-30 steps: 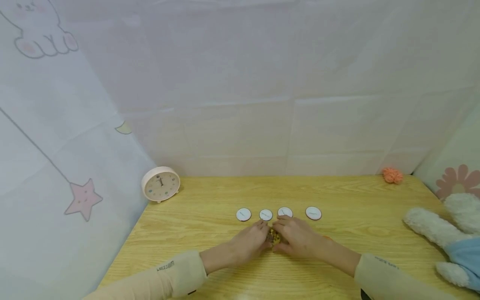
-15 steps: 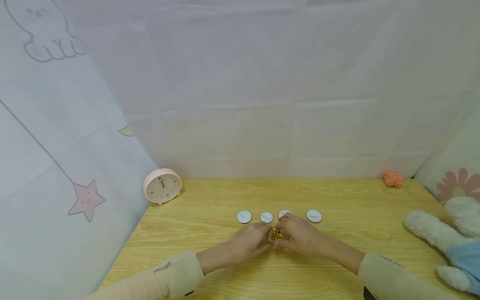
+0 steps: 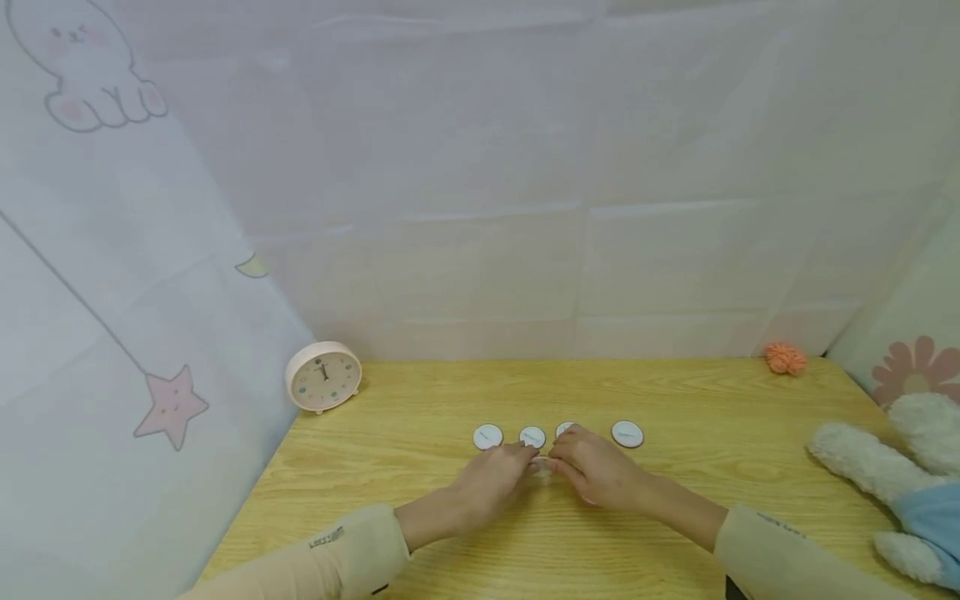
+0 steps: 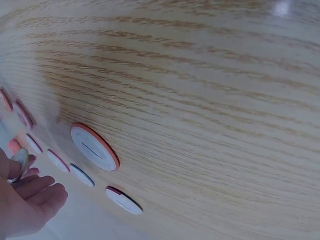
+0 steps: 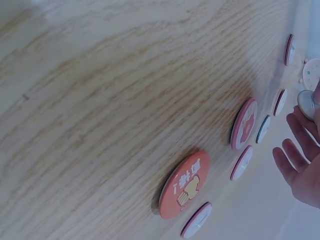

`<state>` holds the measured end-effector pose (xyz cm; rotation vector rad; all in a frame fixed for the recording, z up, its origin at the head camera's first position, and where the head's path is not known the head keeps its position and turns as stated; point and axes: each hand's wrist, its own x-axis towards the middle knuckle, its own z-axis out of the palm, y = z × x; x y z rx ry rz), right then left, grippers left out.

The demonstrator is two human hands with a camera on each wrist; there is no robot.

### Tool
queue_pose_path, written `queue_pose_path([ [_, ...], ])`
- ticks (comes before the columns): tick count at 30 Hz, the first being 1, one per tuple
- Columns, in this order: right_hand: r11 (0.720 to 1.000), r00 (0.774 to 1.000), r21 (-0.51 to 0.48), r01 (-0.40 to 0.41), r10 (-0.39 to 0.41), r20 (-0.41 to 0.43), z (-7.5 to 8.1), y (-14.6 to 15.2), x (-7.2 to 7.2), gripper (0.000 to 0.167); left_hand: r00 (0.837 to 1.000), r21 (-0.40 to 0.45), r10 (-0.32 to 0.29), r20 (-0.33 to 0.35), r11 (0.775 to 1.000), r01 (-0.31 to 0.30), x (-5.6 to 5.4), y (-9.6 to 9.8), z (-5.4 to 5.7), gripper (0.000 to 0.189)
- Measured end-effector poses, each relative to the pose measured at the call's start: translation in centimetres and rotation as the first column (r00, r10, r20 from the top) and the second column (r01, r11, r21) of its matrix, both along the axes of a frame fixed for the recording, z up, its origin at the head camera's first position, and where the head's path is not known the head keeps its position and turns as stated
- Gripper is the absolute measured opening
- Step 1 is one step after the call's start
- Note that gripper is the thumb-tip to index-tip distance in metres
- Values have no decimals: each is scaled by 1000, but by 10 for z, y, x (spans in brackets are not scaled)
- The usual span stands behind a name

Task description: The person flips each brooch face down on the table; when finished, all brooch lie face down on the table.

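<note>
Both hands meet over the middle of the table, holding a small round disc [image 3: 541, 463] by its edges, with a pale side showing in the head view. My left hand [image 3: 491, 483] pinches it from the left and my right hand [image 3: 596, 471] from the right. In the left wrist view the disc [image 4: 20, 161] sits between thumb and fingers, the other fingers loosely bent. A white disc with an orange rim [image 4: 95, 147] lies nearby. An orange disc [image 5: 185, 185] with raised lettering and a pink-rimmed disc [image 5: 244, 125] lie picture side up; the right hand mostly hides them in the head view.
Beyond the hands runs a row of several white-faced discs [image 3: 487, 437] on the wooden table [image 3: 420, 392]. A round clock [image 3: 324, 377] stands at the back left. An orange pom-pom-like thing [image 3: 785, 358] sits at the back right, a plush toy [image 3: 900, 475] at the right edge.
The disc between the hands has turned from its yellow patterned face to a pale side. Both hands stay in nearly the same place, their fingers shifting on it.
</note>
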<state>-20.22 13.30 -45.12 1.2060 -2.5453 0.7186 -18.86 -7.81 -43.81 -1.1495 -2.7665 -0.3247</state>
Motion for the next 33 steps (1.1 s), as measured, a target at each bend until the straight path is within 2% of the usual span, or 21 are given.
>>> queue_pose_path([
  [2,1000,1000,-24,7,-6,21,0,0,0,16,1000,-3,2,12,1000,-2,1,0,-1,34],
  [5,998,993,-62,21,-14,114,-1,0,0,18,1000,-10,1,25,1000,-1,3,0,-2,57],
  [9,992,970,-121,46,-15,243,0,-1,0,20,1000,-8,2,18,1000,-2,6,0,-3,69],
  [14,984,937,-167,65,-3,348,1,-5,2,23,1000,-2,27,-16,1000,-27,6,-2,-6,62],
  [17,983,920,-170,69,3,392,2,-7,3,22,999,16,31,-32,999,-31,5,-2,-7,51],
  [21,983,916,-184,25,51,398,1,-7,3,14,1000,46,15,-21,999,-14,4,-3,-6,36],
  [23,987,936,-163,-9,65,345,-1,-6,3,23,1000,27,10,-10,1000,-10,4,-4,-6,35],
  [25,993,966,-115,-25,54,251,-2,-6,3,36,1000,6,10,-3,1000,-10,3,-4,-5,38],
  [27,998,993,-56,-17,24,117,-4,-6,4,43,1000,-3,9,17,1000,-9,3,-4,-5,39],
  [28,1000,999,-29,-8,9,48,-4,-7,4,45,1000,-9,3,29,1000,-3,3,-4,-5,40],
  [30,1000,997,22,5,-3,-77,-6,-8,5,46,997,-2,-4,77,1000,4,4,-5,-5,41],
  [33,995,969,102,5,20,-247,-8,-9,6,44,985,8,-26,172,1000,25,5,-6,-6,37],
])
